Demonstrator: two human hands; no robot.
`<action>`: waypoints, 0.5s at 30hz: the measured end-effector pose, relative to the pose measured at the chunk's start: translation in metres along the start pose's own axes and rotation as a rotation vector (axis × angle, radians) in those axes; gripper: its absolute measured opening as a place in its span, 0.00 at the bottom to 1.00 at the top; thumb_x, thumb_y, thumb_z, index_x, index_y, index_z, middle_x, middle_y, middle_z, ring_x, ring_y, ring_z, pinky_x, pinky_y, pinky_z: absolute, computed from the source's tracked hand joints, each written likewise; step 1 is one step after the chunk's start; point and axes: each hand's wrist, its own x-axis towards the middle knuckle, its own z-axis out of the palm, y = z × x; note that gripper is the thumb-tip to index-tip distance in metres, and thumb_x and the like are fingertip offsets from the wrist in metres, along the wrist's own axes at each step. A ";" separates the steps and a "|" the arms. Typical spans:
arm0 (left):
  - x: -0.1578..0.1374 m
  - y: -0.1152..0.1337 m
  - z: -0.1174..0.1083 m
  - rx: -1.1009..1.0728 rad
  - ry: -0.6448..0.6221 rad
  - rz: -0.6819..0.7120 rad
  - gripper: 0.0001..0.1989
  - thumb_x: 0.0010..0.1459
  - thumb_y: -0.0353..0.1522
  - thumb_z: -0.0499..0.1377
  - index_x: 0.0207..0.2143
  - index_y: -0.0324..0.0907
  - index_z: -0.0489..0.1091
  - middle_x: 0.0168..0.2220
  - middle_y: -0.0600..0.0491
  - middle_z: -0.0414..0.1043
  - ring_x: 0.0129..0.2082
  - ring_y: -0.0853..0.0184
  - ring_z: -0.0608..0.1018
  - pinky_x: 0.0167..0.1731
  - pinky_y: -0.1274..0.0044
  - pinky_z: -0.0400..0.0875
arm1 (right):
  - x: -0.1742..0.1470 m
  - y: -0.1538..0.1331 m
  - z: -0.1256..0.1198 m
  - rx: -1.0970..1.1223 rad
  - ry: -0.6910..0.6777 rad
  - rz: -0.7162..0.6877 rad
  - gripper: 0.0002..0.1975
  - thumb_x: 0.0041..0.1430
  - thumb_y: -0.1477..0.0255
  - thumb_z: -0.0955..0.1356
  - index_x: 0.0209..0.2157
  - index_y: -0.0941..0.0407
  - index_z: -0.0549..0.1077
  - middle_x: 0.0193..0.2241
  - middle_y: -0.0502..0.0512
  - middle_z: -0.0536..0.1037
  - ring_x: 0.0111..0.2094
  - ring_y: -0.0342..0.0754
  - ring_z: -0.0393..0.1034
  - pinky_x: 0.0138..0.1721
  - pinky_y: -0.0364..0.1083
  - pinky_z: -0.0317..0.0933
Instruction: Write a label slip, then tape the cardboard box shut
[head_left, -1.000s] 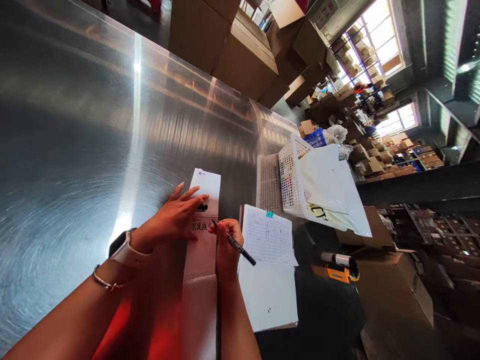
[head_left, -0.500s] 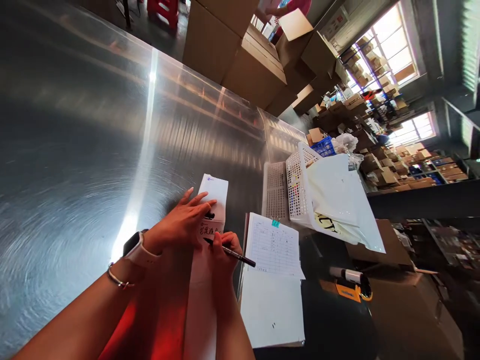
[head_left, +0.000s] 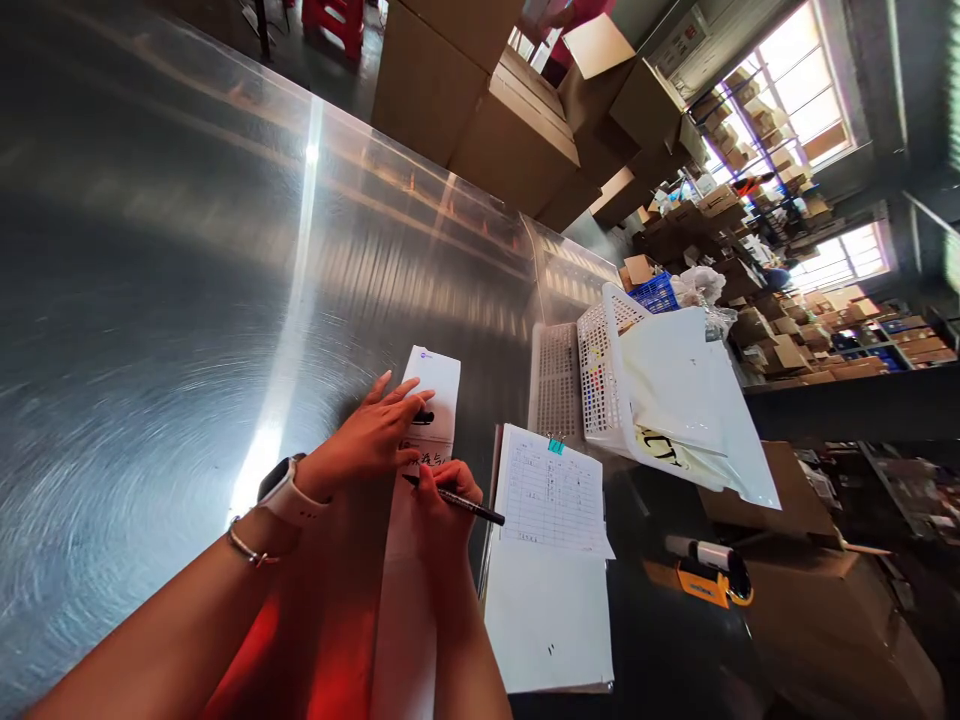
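Observation:
My left hand (head_left: 379, 430) rests on a strip of white labels (head_left: 439, 375), fingers spread, with a black marker cap (head_left: 424, 418) tucked at its fingers. Just below, my right hand (head_left: 448, 492) grips a black marker (head_left: 472, 507), its tip down on the label under the fold. Dark handwritten characters show on that label, partly covered by my left hand. The strip runs down toward me, under my right forearm. To the right lies a clipboard of papers (head_left: 547, 620), a written form on top held by a teal binder clip (head_left: 556, 446).
A white plastic basket (head_left: 598, 375) holding white bags stands beyond the clipboard. A yellow-orange object (head_left: 703, 585) and a white-and-black roll lie at right. Cardboard boxes (head_left: 517, 130) stand past the metal table's (head_left: 187, 270) far edge. Part of another person shows behind them.
My left fingers and the cap have shifted slightly up the label strip. The marker tip has stayed near the writing, with small hand motion. The whole view has shifted slightly.

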 end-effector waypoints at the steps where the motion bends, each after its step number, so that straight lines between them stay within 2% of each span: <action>1: 0.000 -0.001 0.001 0.004 0.000 0.000 0.33 0.54 0.35 0.64 0.58 0.42 0.54 0.64 0.45 0.62 0.69 0.54 0.53 0.68 0.56 0.33 | 0.000 0.000 0.000 -0.012 0.009 0.003 0.19 0.56 0.64 0.71 0.19 0.56 0.62 0.19 0.46 0.67 0.20 0.40 0.58 0.24 0.42 0.55; 3: 0.000 -0.002 0.002 0.012 0.005 0.000 0.34 0.53 0.35 0.65 0.58 0.42 0.53 0.64 0.46 0.62 0.69 0.54 0.53 0.68 0.56 0.34 | 0.000 0.001 -0.001 -0.035 0.022 -0.005 0.19 0.57 0.64 0.70 0.19 0.56 0.61 0.19 0.45 0.66 0.20 0.39 0.57 0.24 0.42 0.55; 8: 0.000 0.000 0.003 0.020 0.034 -0.005 0.35 0.52 0.34 0.66 0.59 0.43 0.53 0.62 0.47 0.65 0.69 0.55 0.54 0.68 0.56 0.35 | 0.001 0.000 -0.004 -0.068 -0.045 -0.016 0.19 0.56 0.67 0.69 0.18 0.55 0.58 0.17 0.44 0.62 0.19 0.39 0.55 0.23 0.41 0.52; 15: 0.000 0.000 0.004 0.020 0.047 -0.010 0.36 0.52 0.34 0.67 0.59 0.44 0.53 0.62 0.47 0.65 0.68 0.55 0.55 0.68 0.57 0.36 | 0.004 -0.004 -0.004 -0.135 0.010 -0.038 0.19 0.56 0.66 0.68 0.17 0.55 0.57 0.16 0.44 0.61 0.19 0.39 0.54 0.22 0.41 0.53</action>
